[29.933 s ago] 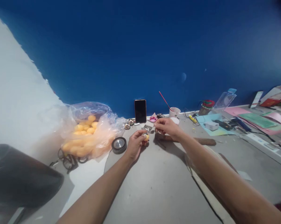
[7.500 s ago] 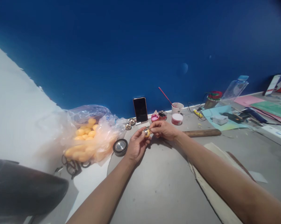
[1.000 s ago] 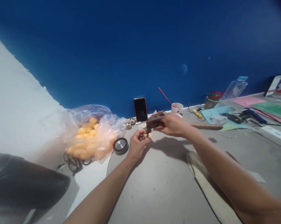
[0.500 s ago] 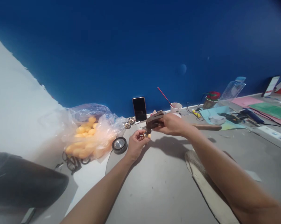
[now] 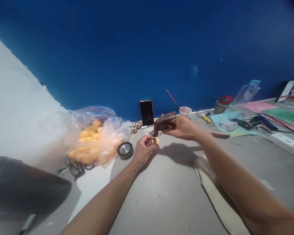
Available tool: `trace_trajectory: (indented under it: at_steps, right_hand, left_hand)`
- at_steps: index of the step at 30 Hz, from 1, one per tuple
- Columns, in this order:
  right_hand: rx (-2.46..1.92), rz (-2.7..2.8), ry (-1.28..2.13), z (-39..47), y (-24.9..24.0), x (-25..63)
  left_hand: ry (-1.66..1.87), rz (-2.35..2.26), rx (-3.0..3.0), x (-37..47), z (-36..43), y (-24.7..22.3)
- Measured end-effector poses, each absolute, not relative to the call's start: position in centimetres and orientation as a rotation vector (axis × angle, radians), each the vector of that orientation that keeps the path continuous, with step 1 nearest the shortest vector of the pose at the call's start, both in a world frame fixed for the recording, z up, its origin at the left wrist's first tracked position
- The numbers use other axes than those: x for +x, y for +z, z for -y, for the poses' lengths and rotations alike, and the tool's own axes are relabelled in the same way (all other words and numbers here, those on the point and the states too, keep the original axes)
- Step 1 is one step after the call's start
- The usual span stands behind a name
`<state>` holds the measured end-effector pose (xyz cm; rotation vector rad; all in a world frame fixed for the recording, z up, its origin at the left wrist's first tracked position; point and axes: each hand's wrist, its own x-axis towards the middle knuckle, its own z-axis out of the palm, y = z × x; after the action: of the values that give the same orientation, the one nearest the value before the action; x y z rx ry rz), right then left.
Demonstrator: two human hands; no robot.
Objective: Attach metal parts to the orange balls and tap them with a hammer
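my left hand (image 5: 144, 151) has the yellow-and-mirrored ball (image 5: 155, 141) pinched over the desk (image 5: 147, 199); hammer (image 5: 164, 122) just off it, my right hand (image 5: 186, 128) closed around that. i'd keep taps light and fingers off the struck side. around me: plastic bag (image 5: 114, 125) of yellow balls (image 5: 90, 133), black-rimmed disc (image 5: 125, 150) beside my left hand, mirrored balls (image 5: 133, 129), phone (image 5: 146, 112) close behind so short swings only, then a paper cup (image 5: 185, 113).
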<state>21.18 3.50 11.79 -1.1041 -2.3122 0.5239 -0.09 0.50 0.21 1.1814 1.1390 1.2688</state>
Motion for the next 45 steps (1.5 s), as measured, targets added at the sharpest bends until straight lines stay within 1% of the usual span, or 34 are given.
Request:
trace_trajectory:
  at_steps: [3,6,11,15,18,21,25,29,31,33,37,45]
  right_hand:
    - [-1.113,2.339,0.563,-3.5,11.8,21.2]
    - [-1.282,2.446,0.422,-3.4,12.1,21.0]
    - [-1.208,2.382,0.507,-3.3,12.4,20.7]
    - [-1.259,2.435,0.451,-3.3,12.5,20.6]
    - [-1.186,2.351,0.545,-3.3,12.7,20.7]
    - [-1.184,2.385,0.615,-3.4,12.9,20.7]
    - [-1.251,2.442,0.483,-3.6,12.8,20.6]
    - [-1.130,2.382,0.616,-3.8,12.4,20.6]
    - [-1.138,2.423,0.600,-3.8,12.3,20.8]
    - [-1.199,2.421,0.498,-3.6,12.3,20.9]
    - [-1.181,2.275,0.561,-3.4,12.4,21.2]
    - [-1.225,2.351,0.532,-3.3,11.9,20.8]
  left_hand:
    - [1.268,-1.126,1.169,-0.1,-0.6,0.2]
    - [1.274,-1.152,1.177,-0.2,-0.7,0.1]
    - [1.251,-1.163,1.183,-0.4,-0.9,0.4]
    - [1.245,-1.179,1.220,-0.3,-0.8,0.8]
    - [1.248,-1.166,1.218,-0.4,-0.9,0.9]
    - [1.256,-1.190,1.233,-0.7,-1.2,0.7]
    - [1.233,-1.214,1.260,-0.9,-1.4,0.8]
    - [1.245,-1.194,1.238,-0.6,-1.2,1.0]
    - [1.278,-1.206,1.209,-0.3,-1.1,0.9]
    - [1.300,-1.192,1.192,-0.1,-0.9,0.7]
    - [1.293,-1.124,1.198,-0.1,-0.7,0.4]
    - [1.291,-1.083,1.185,0.0,-0.6,0.3]
